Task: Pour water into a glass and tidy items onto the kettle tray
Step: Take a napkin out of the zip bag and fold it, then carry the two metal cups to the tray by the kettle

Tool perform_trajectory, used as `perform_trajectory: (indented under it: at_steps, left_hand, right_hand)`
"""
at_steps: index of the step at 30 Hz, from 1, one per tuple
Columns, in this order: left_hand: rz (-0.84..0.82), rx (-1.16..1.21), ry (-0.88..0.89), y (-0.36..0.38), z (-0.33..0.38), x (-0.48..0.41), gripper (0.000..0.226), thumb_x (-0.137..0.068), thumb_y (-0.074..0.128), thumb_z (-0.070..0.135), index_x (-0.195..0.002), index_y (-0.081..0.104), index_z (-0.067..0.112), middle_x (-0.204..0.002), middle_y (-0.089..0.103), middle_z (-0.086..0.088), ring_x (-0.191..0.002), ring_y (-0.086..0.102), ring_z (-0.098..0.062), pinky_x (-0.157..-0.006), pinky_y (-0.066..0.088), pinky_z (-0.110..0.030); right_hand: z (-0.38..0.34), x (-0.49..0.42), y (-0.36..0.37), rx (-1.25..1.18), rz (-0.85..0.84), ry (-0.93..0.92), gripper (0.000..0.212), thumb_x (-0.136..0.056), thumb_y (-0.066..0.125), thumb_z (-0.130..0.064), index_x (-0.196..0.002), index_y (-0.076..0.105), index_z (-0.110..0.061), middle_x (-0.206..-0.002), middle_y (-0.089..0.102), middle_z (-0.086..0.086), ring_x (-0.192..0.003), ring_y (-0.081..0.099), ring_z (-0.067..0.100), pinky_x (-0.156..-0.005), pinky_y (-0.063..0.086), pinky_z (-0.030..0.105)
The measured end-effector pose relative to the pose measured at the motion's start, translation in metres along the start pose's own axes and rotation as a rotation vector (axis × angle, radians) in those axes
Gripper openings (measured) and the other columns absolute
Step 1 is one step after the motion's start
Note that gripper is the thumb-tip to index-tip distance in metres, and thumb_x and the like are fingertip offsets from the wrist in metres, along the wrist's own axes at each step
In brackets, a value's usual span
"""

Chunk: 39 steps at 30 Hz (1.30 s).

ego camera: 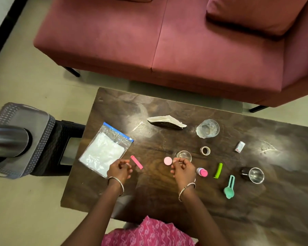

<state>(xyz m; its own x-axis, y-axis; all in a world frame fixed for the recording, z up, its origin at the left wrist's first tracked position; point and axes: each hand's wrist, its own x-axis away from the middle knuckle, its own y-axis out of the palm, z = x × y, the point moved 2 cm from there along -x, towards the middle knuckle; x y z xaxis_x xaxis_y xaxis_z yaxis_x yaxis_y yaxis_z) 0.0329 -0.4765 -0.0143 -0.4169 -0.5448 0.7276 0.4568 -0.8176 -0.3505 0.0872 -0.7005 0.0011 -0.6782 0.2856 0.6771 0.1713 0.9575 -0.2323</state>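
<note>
- Both hands hover loosely curled over the table [167, 201]: the left hand [119, 170] near a pink strip [136, 162], the right hand [182, 168] just in front of a small glass [183, 155]; whether either pinches anything cannot be told.
- Progress, as judged: early. No kettle or tray is visible; the items lie scattered and untidied.
- Large glass [207, 128]: upright toward the far side, clear, water level not discernible.
- Small glass: upright, beside a pink lid [167, 161], seemingly empty.
- Items left to tidy: zip bag [103, 151], tape roll [205, 150], small bottle [202, 172], green clip [218, 170], teal scoop [229, 188], steel cup [255, 175].
</note>
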Motion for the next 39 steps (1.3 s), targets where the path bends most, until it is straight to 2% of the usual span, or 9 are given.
perform_trajectory:
  at_steps: [5,11,18,23,27,29,34,36,39]
  left_hand:
    - [-0.086,-0.027,0.022,-0.005,-0.021,0.019,0.021,-0.092,0.048,-0.002,-0.083,0.06,0.014,-0.066,0.06,-0.006,-0.051,0.055,-0.013,-0.042,0.042,-0.019]
    - [-0.234,-0.172,0.137,0.005,-0.027,0.046,0.024,-0.091,0.049,0.0,-0.079,0.058,0.018,-0.067,0.062,-0.005,-0.045,0.056,-0.005,-0.043,0.045,-0.021]
    - [-0.378,-0.35,0.331,0.039,-0.008,0.079,0.017,-0.089,0.054,0.002,-0.083,0.064,0.015,-0.068,0.063,-0.003,-0.058,0.062,-0.014,-0.055,0.047,-0.023]
    - [-0.413,-0.64,0.528,0.08,0.007,0.086,0.01,-0.082,0.062,0.016,-0.082,0.06,0.026,-0.073,0.065,0.007,-0.072,0.064,-0.016,-0.074,0.052,-0.032]
    - [-0.434,-0.927,0.608,0.121,0.015,0.082,0.024,-0.081,0.065,0.02,-0.104,0.059,0.016,-0.099,0.066,-0.004,-0.093,0.062,-0.025,-0.087,0.049,-0.037]
    - [-0.404,-1.094,0.66,0.143,0.016,0.078,0.04,-0.08,0.066,0.026,-0.116,0.053,0.015,-0.119,0.056,-0.007,-0.103,0.06,-0.031,-0.089,0.048,-0.041]
    - [-0.37,-1.256,0.699,0.194,0.017,0.064,0.076,-0.073,0.075,0.021,-0.136,0.034,0.015,-0.138,0.038,-0.009,-0.114,0.054,-0.035,-0.093,0.047,-0.044]
    - [-0.388,-1.339,0.701,0.213,0.017,0.06,0.085,-0.076,0.074,0.018,-0.145,0.025,0.014,-0.149,0.027,-0.009,-0.123,0.048,-0.036,-0.1,0.04,-0.042]
    - [-0.35,-1.453,0.663,0.229,0.017,0.058,0.071,-0.088,0.058,0.009,-0.148,0.021,0.015,-0.153,0.022,-0.008,-0.126,0.045,-0.036,-0.102,0.037,-0.042]
  right_hand:
    - [0.029,0.042,-0.011,0.087,-0.008,-0.089,0.012,-0.089,0.061,-0.002,-0.081,0.063,-0.01,-0.063,0.063,0.008,-0.046,0.056,0.008,-0.041,0.041,0.015]
    - [0.051,0.088,-0.026,0.1,0.075,-0.093,0.015,-0.089,0.063,-0.005,-0.078,0.065,-0.015,-0.062,0.065,0.006,-0.05,0.057,0.015,-0.045,0.046,0.022]
    - [0.047,0.113,-0.058,0.052,0.17,-0.102,0.007,-0.089,0.065,-0.006,-0.083,0.067,-0.008,-0.064,0.066,0.008,-0.049,0.06,0.013,-0.047,0.049,0.02]
    - [0.043,0.096,-0.102,0.003,0.257,-0.088,0.005,-0.089,0.064,-0.004,-0.086,0.067,-0.006,-0.066,0.067,0.011,-0.053,0.061,0.015,-0.042,0.044,0.015]
    - [0.043,0.065,-0.144,-0.013,0.305,-0.058,0.005,-0.09,0.063,-0.004,-0.087,0.067,-0.006,-0.065,0.066,0.011,-0.05,0.059,0.012,-0.041,0.044,0.014]
    - [0.046,0.043,-0.165,-0.005,0.293,-0.033,0.008,-0.091,0.062,-0.003,-0.086,0.066,-0.008,-0.065,0.065,0.009,-0.046,0.057,0.007,-0.041,0.043,0.013]
    - [0.049,-0.009,-0.214,0.041,0.262,0.012,0.013,-0.089,0.063,-0.004,-0.081,0.065,-0.013,-0.066,0.066,0.01,-0.042,0.056,0.005,-0.042,0.044,0.016]
    - [0.05,-0.03,-0.237,0.079,0.289,0.012,0.016,-0.088,0.065,-0.005,-0.079,0.065,-0.018,-0.066,0.069,0.008,-0.045,0.059,0.009,-0.048,0.048,0.024]
    - [0.046,-0.061,-0.266,0.172,0.398,-0.006,0.012,-0.084,0.066,-0.006,-0.082,0.067,-0.017,-0.068,0.069,0.006,-0.057,0.063,0.021,-0.068,0.056,0.037]
